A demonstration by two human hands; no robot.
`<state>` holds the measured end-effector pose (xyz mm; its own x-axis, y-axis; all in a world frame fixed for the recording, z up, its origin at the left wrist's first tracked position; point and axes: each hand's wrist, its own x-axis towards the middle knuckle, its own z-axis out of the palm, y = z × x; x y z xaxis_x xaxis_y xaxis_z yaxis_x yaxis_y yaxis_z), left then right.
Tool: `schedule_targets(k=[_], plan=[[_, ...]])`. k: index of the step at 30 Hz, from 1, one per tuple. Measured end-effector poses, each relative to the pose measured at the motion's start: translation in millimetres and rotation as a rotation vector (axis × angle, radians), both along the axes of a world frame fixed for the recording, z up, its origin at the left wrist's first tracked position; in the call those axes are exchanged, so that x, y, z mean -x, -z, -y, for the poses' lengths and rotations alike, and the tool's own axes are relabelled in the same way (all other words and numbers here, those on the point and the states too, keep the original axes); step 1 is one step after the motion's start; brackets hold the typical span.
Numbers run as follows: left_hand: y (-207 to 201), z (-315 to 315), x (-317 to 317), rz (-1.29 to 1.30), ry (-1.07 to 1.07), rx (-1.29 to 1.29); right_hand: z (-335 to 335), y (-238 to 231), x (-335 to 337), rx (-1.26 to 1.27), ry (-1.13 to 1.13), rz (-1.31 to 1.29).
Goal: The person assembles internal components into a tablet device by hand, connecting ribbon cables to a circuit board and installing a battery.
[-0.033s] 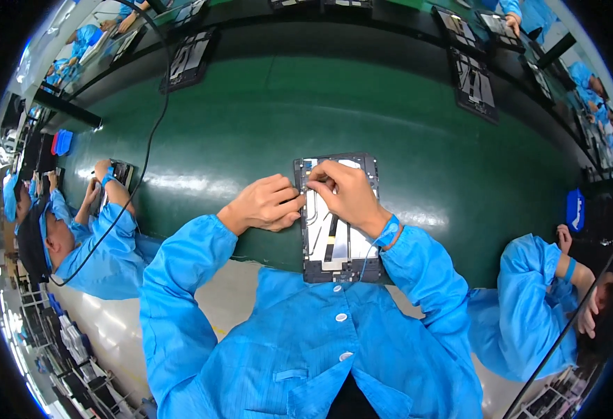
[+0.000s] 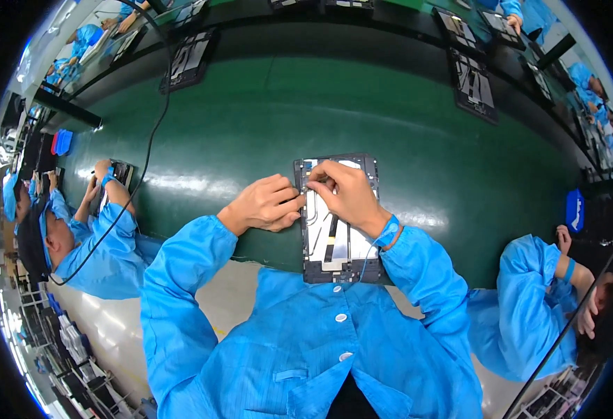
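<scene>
Green belt surface [image 2: 264,119] carried an opened tablet chassis [image 2: 338,241], long axis running away from the body, near end at the bench edge. Left hand [image 2: 264,204] loosely curled against the chassis's left rim, grasping nothing visible. Right hand [image 2: 348,195] over the upper end, fingertips [image 2: 318,187] pinched on something too small to tell. Both hands equally close. No containers seen.

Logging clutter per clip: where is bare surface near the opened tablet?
Bare green mat spreads beyond and right of the opened tablet with exposed internals, up to the black trays. Crowded at the tablet's top-left corner, where left hand and right hand meet.
</scene>
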<state>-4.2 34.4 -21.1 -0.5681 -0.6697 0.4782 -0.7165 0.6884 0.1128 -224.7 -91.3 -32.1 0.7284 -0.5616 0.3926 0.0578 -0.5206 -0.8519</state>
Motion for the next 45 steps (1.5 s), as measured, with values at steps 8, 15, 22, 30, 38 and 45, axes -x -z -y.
schedule_targets(k=[8, 15, 22, 30, 38, 45], plan=[[6, -10, 4, -0.104, -0.14, -0.087, 2, -3, -2, -0.062, 0.015, -0.082], [6, -17, 7, -0.131, -0.215, -0.118, 3, -2, -3, -0.094, 0.012, -0.095], [8, -16, 9, -0.127, -0.221, -0.131, 2, -4, -3, -0.072, 0.031, -0.144], [10, -17, 13, -0.17, -0.301, -0.167, -4, -18, -3, -0.066, 0.072, -0.062], [-31, -68, 99, -0.28, -0.192, -0.417, 48, -11, 37, 0.24, 0.432, 0.075], [-6, -26, 123, -0.177, -0.002, -0.446, 111, 26, 72, -0.072, 0.622, 0.132]])
